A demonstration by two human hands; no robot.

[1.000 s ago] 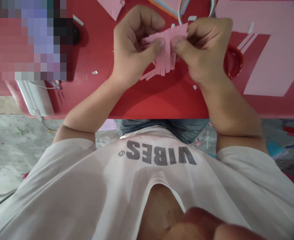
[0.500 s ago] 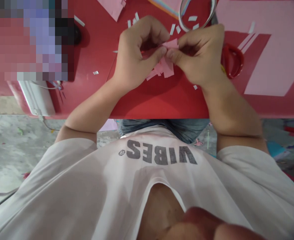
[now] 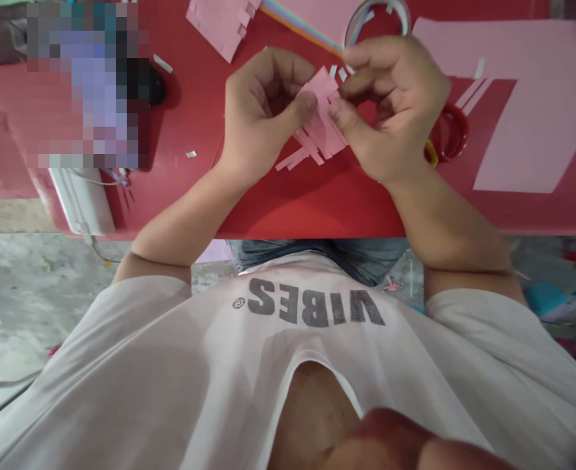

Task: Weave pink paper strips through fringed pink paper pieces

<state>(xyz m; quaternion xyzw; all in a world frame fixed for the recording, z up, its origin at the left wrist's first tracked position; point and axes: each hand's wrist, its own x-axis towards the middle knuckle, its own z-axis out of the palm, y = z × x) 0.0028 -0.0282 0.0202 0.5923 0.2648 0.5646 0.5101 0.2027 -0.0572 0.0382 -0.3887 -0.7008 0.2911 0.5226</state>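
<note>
Two bare hands meet above a red tabletop [image 3: 312, 209], a fringed pink paper [image 3: 320, 114] pinched between them. At the far left, a pixelated patch hides part of the table, and a white plastic box [image 3: 80, 202] sits below it at the table's near edge, with a thin cable [image 3: 96, 183] looping beside it. Further right, a small white paper scrap [image 3: 191, 154] lies on the red surface, and a notched pink paper piece [image 3: 222, 29] lies near the far edge of the view. The left hand [image 3: 263, 111] is closed, its fingers curled and its thumb pressing on the fringed paper's left side. The paper sits between the hands, above the table as far as the view shows, its loose strips angling down and left. Beyond it lie multicoloured paper strips [image 3: 300, 23] and a white paper ring [image 3: 377, 19], just past the right hand [image 3: 390, 104], which grips the paper's right side between thumb and bent forefinger, its other fingers curled. Just beside that hand is a red scissors handle [image 3: 452, 134], and a large pink paper sheet [image 3: 537, 104] covers the table at the far right.
</note>
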